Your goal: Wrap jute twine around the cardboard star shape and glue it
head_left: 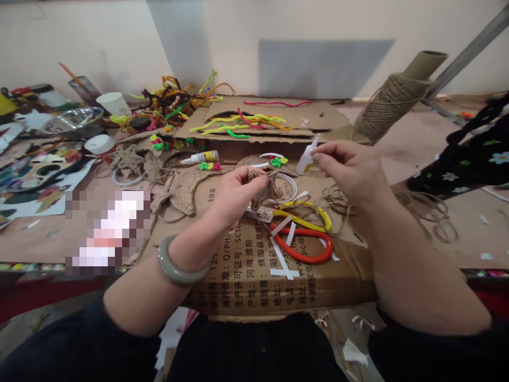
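Observation:
My left hand (238, 193) is closed on a star-shaped piece of twine work (260, 190), pinched between thumb and fingers. Held in my right hand (350, 167) is a small glue bottle (305, 161) with its white nozzle tilted up. Under the left hand lie scissors (304, 241) with one red and one yellow handle, strips of white paper across them. A white ring (293, 185) shows behind the twine star. A second glue bottle (204, 157) rests on its side farther back, near a coiled twine fan shape (183, 191).
Printed cardboard (242, 286) covers the near table. Behind it, coloured pipe cleaners (254, 122) lie on another cardboard sheet. A twine spool (392, 106) leans at the right, beside a black floral bag (465, 154). Jars, a white cup (114, 105) and a metal bowl (73, 122) crowd the left.

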Demonstrator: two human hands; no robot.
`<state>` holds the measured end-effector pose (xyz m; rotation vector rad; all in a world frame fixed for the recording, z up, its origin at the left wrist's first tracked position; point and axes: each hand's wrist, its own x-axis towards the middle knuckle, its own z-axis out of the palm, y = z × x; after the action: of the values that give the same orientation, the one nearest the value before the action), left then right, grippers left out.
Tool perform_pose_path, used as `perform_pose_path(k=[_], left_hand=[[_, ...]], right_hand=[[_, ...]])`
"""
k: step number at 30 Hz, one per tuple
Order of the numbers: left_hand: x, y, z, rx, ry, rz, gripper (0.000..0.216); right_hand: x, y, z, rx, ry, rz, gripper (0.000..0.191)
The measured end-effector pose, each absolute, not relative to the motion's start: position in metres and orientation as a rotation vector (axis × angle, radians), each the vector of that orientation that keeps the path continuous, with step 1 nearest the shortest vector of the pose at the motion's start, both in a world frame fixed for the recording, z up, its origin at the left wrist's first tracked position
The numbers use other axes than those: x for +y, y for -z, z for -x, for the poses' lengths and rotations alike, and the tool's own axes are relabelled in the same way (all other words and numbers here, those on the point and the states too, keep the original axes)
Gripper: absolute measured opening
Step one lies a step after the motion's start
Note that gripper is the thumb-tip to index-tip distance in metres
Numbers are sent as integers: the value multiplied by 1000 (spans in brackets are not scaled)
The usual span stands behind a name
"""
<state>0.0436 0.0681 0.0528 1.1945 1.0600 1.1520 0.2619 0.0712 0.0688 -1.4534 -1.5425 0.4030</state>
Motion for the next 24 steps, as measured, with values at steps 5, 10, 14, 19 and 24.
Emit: perform_pose_path(k=[5, 10, 14, 19, 24], left_hand=[[65, -54, -47, 1027, -1107, -1170, 13], [62, -57, -50, 1028, -1068, -1147, 11], [61, -56, -52, 1028, -1062, -1154, 10], [60, -56, -53, 1031, -1070, -1176, 9], [59, -55, -52, 1019, -1075, -1241, 9]], right_hand=[[61, -68, -230, -1646, -719, 1313, 20], [60, -65, -226, -1734, -804, 1286, 28], [59, -66, -223, -1777, -795, 1266, 25], [58, -67, -221, -1739, -809, 1292, 22], [57, -68, -219, -1721, -837, 1299, 18]])
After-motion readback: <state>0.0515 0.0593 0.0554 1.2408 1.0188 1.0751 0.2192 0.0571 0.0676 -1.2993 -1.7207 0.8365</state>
